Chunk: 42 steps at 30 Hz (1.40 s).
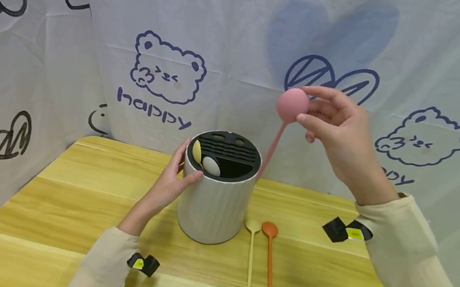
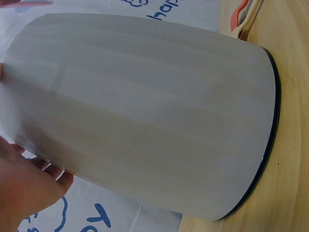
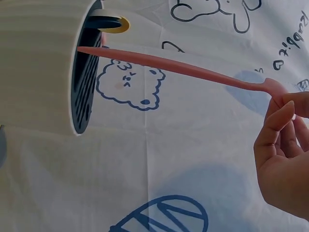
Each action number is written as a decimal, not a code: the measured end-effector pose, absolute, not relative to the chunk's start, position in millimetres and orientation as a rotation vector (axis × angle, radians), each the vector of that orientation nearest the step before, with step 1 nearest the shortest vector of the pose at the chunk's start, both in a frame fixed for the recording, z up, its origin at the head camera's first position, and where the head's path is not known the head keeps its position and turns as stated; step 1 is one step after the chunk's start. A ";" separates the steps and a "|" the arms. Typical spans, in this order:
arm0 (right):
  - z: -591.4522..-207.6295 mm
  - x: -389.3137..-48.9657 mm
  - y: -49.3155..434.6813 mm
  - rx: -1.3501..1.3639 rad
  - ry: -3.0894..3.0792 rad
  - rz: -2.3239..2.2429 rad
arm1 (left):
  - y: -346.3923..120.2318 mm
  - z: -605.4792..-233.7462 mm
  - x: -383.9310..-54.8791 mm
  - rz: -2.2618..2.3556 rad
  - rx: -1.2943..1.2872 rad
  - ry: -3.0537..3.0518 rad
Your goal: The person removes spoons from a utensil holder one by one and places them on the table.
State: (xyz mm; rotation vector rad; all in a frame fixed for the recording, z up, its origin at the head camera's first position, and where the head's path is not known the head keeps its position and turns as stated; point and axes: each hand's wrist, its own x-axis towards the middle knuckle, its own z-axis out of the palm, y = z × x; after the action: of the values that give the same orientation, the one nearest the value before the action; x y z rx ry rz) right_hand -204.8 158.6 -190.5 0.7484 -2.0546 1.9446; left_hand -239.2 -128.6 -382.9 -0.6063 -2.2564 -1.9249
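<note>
My right hand [image 1: 338, 134] pinches a pink spoon [image 1: 292, 106] by its round bowl, with the handle pointing down. In the right wrist view, the tip of that pink spoon [image 3: 193, 71] is by the black slotted top of a white ribbed utensil holder [image 1: 213, 209]; whether it touches cannot be told. My left hand [image 1: 169, 176] grips the holder's left side, thumb near the rim and fingers around the back. Inside the holder's open section stand a yellow spoon [image 1: 197, 151] and a whitish spoon [image 1: 211, 166]. The left wrist view is mostly filled by the holder's wall [image 2: 145, 111].
A cream spoon [image 1: 253, 225] and an orange spoon [image 1: 270, 229] lie side by side on the wooden table [image 1: 84, 221], right of the holder's base. Behind the table hangs a white printed cloth [image 1: 249, 30], with another stretch at the left.
</note>
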 end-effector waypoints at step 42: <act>-288.7 -215.2 195.2 0.389 -2.508 1.882 | -126.8 -386.5 -241.2 -1.918 -0.613 -2.245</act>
State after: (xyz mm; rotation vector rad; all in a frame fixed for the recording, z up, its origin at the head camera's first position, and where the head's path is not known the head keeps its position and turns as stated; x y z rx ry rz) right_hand -215.2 195.2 -288.7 0.3892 -2.5081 1.8823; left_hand -241.2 -126.8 -386.5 -0.6129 -2.2447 -1.9178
